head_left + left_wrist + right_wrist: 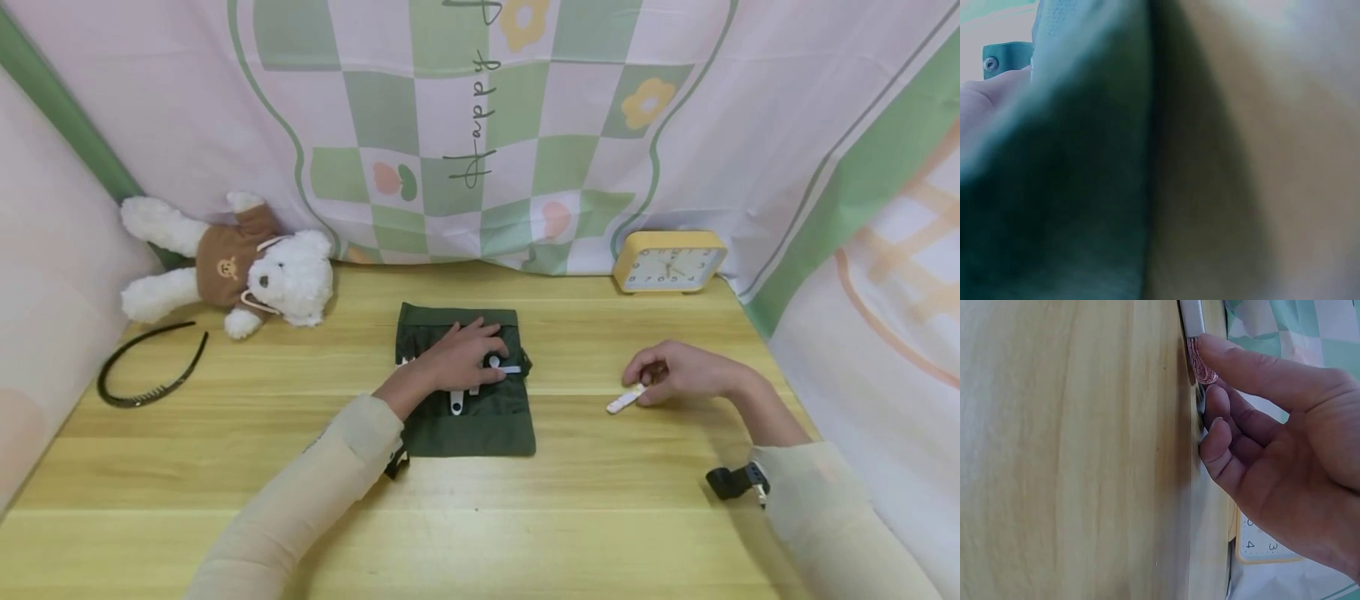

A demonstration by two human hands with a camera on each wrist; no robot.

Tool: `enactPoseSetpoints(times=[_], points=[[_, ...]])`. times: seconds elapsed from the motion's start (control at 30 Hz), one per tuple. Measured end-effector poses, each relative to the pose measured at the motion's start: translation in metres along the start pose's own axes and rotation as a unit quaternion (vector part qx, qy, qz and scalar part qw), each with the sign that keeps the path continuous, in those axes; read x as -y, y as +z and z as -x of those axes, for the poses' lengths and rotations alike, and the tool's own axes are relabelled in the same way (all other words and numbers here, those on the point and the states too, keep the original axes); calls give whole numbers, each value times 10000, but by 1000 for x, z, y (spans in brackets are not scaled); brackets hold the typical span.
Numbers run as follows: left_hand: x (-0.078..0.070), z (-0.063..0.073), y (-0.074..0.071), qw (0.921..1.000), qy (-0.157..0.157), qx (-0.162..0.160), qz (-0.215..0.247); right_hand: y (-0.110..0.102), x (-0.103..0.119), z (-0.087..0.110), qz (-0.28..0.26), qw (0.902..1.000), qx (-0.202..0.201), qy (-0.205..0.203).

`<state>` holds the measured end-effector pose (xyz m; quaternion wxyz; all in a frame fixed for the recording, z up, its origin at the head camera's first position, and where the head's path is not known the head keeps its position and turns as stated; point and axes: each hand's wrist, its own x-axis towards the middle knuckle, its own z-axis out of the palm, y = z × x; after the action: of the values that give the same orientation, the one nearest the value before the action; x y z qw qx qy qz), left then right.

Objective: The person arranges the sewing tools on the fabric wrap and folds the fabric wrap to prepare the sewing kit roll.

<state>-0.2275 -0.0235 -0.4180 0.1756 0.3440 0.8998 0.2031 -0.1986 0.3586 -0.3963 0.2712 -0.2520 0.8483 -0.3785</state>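
A dark green fabric pouch (480, 433) lies spread on the table, with slim white-handled tools (457, 403) tucked in its middle. My left hand (465, 354) rests across the pouch with its fingers spread, covering part of the tools. By its thumb, a short white strip (513, 369) reaches the pouch's right edge. In the left wrist view the green cloth (1072, 187) fills much of the picture, blurred. To the right, my right hand (682, 371) pinches a small flat white tool (624, 400) between thumb and fingers, low over the table; its gripped end shows a red pattern (1200, 359).
A white plush bear (292, 279) in a brown top lies at the back left, with a black headband (112, 387) in front of it. A yellow-framed clock (671, 262) stands at the back right. Patterned cloth (450, 108) hangs behind the wooden table (480, 533).
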Motion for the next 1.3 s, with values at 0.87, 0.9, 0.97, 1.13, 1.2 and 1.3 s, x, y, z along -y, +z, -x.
enactPoseSetpoints(times=[0.87,0.9,0.97,1.13,1.2,1.3], points=[[0,-2,-1,9995,-13,58,304,2,13,-19,9,9962,-864,-107],[0,-2,-1,9994,-17,66,325,3,14,-22,-18,9956,-930,-71],[-1,-2,-1,9993,-25,81,371,3,17,-26,-74,9946,-1030,-38],[0,-2,0,9988,-14,117,471,4,22,-37,-211,9930,-1159,-109],[0,-1,-1,9984,-2,130,545,5,24,-41,-219,9920,-1229,-179],[-1,0,-1,9975,15,124,690,6,28,-47,-258,9907,-1312,-260]])
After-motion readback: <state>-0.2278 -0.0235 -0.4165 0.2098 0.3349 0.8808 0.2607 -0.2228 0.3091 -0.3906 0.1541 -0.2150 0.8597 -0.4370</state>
